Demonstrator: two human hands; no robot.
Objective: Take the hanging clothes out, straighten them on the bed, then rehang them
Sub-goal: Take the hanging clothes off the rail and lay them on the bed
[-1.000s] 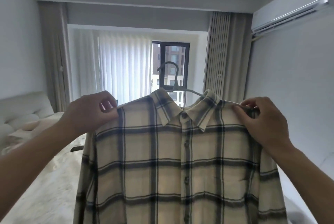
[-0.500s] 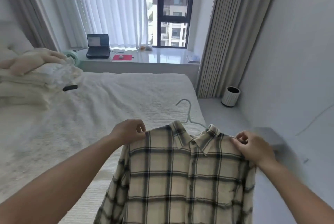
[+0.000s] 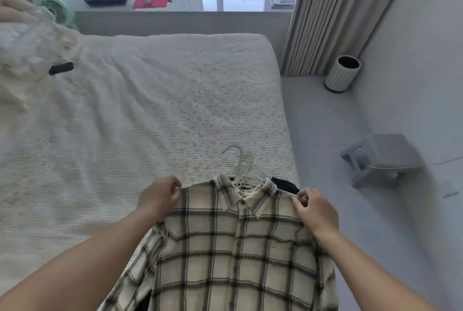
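Both hands on the plaid shirt [image 3: 233, 248] now: left hand [image 3: 160, 196] pinches one shoulder, right hand [image 3: 314, 209] pinches the other, each grip closed on fabric. Shirt's on its white hanger [image 3: 240, 167], held over the near right corner of the bed [image 3: 150, 110], hook pointing toward the bed's middle. Something dark [image 3: 285, 185] peeks out behind the collar, prob. another garment; can't tell. Step in hand, I'd say: getting it onto the bed for straightening. Next calls for lowering it flat w/ shoulders level, then smoothing front & sleeves before rehanging.
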